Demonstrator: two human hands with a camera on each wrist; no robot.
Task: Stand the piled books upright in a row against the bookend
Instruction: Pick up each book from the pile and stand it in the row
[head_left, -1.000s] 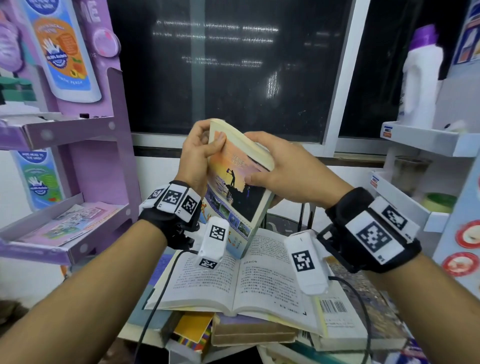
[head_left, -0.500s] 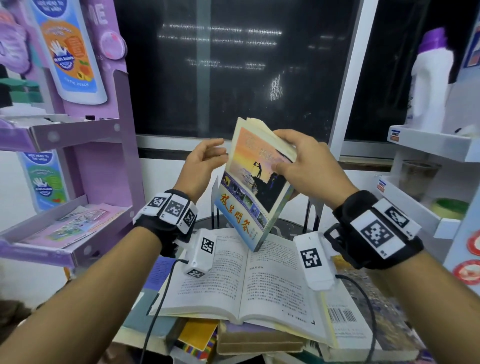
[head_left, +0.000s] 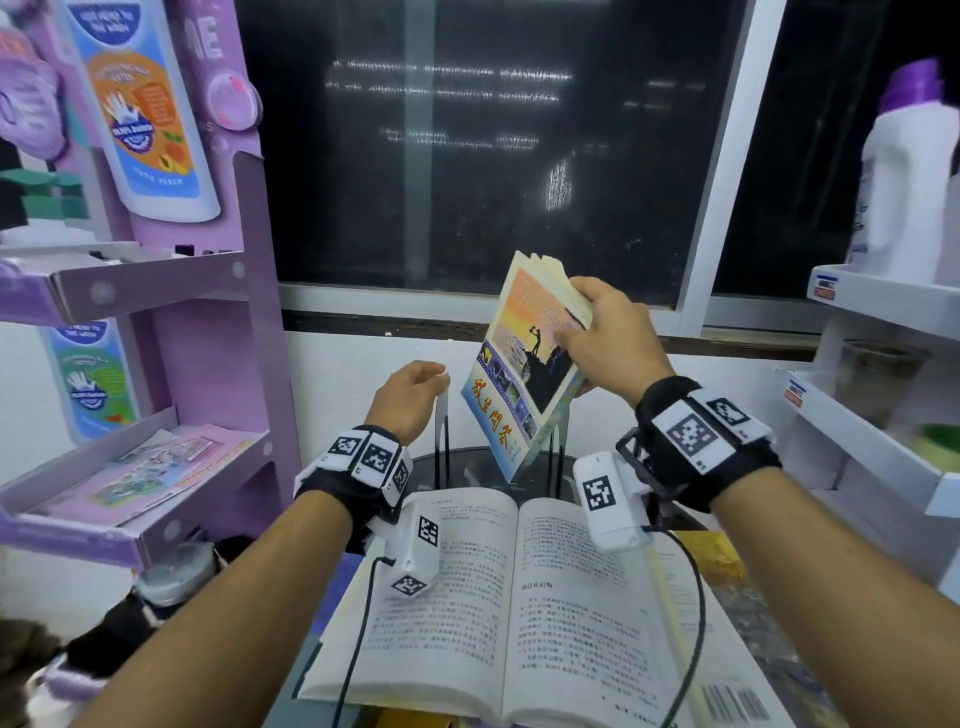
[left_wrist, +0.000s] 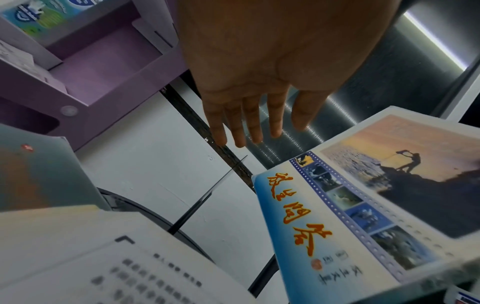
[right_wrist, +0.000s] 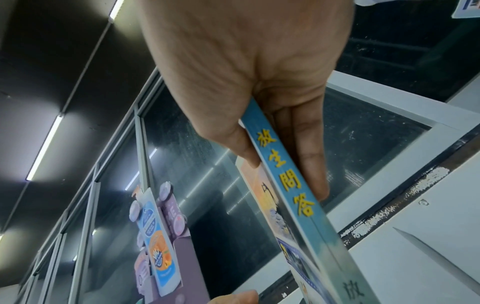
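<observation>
A thin book with a sunset cover (head_left: 519, 374) is tilted, its lower corner down between the bookend's two uprights. My right hand (head_left: 576, 332) grips the book near its top. In the right wrist view the thumb lies on the cover and the fingers (right_wrist: 309, 164) on the back, beside the blue spine (right_wrist: 288, 185). My left hand (head_left: 431, 376) hovers open, holding nothing, just left of the book by the bookend's left plate (head_left: 442, 421). Its fingers (left_wrist: 254, 123) are straight. An open book (head_left: 509, 571) lies on top of the pile in front.
A purple display shelf (head_left: 156, 291) stands at the left and white shelves (head_left: 883, 306) with a bottle (head_left: 904, 171) at the right. A dark window (head_left: 493, 145) is behind. More books (head_left: 727, 566) lie under the open one.
My left hand let go of the sunset book and dropped to the left. My right hand carried the book right and down, toward the bookend.
</observation>
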